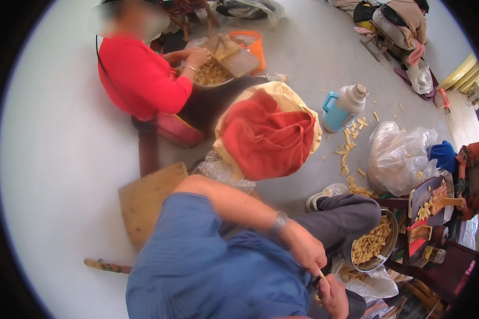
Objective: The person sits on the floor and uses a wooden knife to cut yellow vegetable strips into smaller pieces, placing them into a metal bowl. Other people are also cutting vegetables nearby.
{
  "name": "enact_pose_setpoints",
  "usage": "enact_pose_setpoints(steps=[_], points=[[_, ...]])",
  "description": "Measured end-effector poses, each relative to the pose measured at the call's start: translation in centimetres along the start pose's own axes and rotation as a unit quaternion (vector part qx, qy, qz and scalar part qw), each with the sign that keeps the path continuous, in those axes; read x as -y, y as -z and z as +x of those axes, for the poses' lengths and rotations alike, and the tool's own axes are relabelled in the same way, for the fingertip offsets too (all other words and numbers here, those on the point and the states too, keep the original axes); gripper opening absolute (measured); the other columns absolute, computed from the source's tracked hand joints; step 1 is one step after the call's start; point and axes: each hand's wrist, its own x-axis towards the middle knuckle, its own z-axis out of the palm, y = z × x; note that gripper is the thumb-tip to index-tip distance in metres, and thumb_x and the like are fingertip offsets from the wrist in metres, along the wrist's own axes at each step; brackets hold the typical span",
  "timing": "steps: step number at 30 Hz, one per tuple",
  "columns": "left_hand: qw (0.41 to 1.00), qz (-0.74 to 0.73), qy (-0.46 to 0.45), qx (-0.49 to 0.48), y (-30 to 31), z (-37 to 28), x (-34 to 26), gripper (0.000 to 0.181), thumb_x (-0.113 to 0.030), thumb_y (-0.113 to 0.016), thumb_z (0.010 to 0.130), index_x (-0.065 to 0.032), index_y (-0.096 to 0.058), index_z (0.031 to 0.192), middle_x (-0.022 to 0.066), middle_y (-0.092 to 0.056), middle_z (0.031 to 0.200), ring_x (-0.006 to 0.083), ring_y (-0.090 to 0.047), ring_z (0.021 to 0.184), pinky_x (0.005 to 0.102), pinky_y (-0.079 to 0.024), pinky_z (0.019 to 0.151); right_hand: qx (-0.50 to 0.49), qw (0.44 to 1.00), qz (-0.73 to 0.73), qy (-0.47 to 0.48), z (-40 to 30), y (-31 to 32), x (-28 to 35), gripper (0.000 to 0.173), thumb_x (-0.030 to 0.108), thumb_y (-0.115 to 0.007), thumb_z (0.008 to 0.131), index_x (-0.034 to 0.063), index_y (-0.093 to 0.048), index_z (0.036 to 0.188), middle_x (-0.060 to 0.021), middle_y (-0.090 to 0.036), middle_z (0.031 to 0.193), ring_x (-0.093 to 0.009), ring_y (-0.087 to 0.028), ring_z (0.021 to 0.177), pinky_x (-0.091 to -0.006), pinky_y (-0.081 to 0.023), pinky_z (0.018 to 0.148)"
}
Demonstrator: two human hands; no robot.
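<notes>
My left hand (305, 249), below a metal-banded wristwatch (279, 223), pinches one end of a thin pale stick (322, 275). The other end sits in the fingers of my right hand (333, 296), just below and to the right. Both hands are close together in front of my blue shirt, over my lap. A small pale piece (318, 299) shows beside my right hand. Past my grey-trousered left leg (343, 219) stands a round metal basin (394, 238) full of short pale yellow pieces (369, 245). A white plastic bag (383, 285) with similar pieces lies below it.
A dark wooden bench (443, 255) bears a jar (434, 254) and pale scraps. Scraps (346, 143) litter the floor near a blue-white thermos flask (343, 107). A sack with a red cloth (267, 135) stands beside me. A red-sleeved person (147, 83) works over another basin.
</notes>
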Motion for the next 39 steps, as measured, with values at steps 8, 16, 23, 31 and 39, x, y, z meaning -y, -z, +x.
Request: enact_pose_setpoints(steps=[8, 16, 23, 31, 39], points=[[0.997, 0.065, -0.051, 0.004, -1.9, 1.5, -0.9, 0.038, -0.034, -0.057, 0.103, 0.0023, -0.066, 0.100, 0.0201, -0.068, 0.088, 0.0336, -0.065, 0.084, 0.0438, -0.051, 0.076, -0.006, 0.999, 0.019, -0.038, -2.9, -0.7, -0.1, 0.032, 0.027, -0.044, 0.109, 0.0023, -0.056, 0.092, -0.0173, -0.054, 0.073, -0.035, -0.050, 0.066, -0.0455, -0.042, 0.062], [0.994, 0.093, -0.041, 0.046, -4.0, 6.0, -2.8, 0.037, -0.033, -0.059, 0.102, 0.0036, -0.066, 0.099, 0.0199, -0.068, 0.086, 0.0341, -0.066, 0.083, 0.0439, -0.051, 0.074, -0.139, 0.946, -0.166, 0.239, -7.6, -6.4, -13.7, 0.081, 0.022, -0.085, 0.073, 0.0016, -0.047, 0.141, -0.0265, -0.059, 0.110, -0.045, -0.059, 0.076, -0.0505, -0.047, 0.060], [0.999, 0.035, -0.015, 0.011, -2.8, 8.1, -3.5, 0.035, -0.030, -0.056, 0.103, 0.0042, -0.063, 0.098, 0.0174, -0.067, 0.085, 0.0326, -0.066, 0.087, 0.0432, -0.051, 0.078, -0.120, 0.986, 0.110, -0.042, -7.8, -4.2, -11.4, 0.047, 0.033, -0.068, 0.095, 0.0050, -0.048, 0.126, -0.0173, -0.060, 0.085, -0.036, -0.058, 0.070, -0.0460, -0.047, 0.062], [0.984, 0.106, -0.056, -0.130, 4.9, 17.3, -5.5, 0.024, -0.022, -0.054, 0.104, -0.0024, -0.065, 0.112, 0.0139, -0.057, 0.105, 0.0288, -0.059, 0.103, 0.0378, -0.048, 0.091, -0.364, 0.897, 0.231, -0.100, -4.7, 4.7, -10.8, 0.024, 0.017, -0.071, 0.094, 0.0048, -0.059, 0.111, -0.0111, -0.064, 0.080, -0.023, -0.065, 0.068, -0.0353, -0.051, 0.065], [0.980, 0.005, 0.025, -0.196, 11.3, 31.5, -4.4, 0.019, -0.020, -0.067, 0.101, -0.0046, -0.070, 0.113, -0.0051, -0.061, 0.089, 0.0051, -0.053, 0.080, 0.0214, -0.045, 0.073, -0.535, 0.832, 0.124, -0.082, -1.8, 12.4, -20.0, 0.026, 0.014, -0.067, 0.097, 0.0054, -0.063, 0.122, -0.0144, -0.067, 0.102, -0.030, -0.067, 0.086, -0.0375, -0.053, 0.076]])
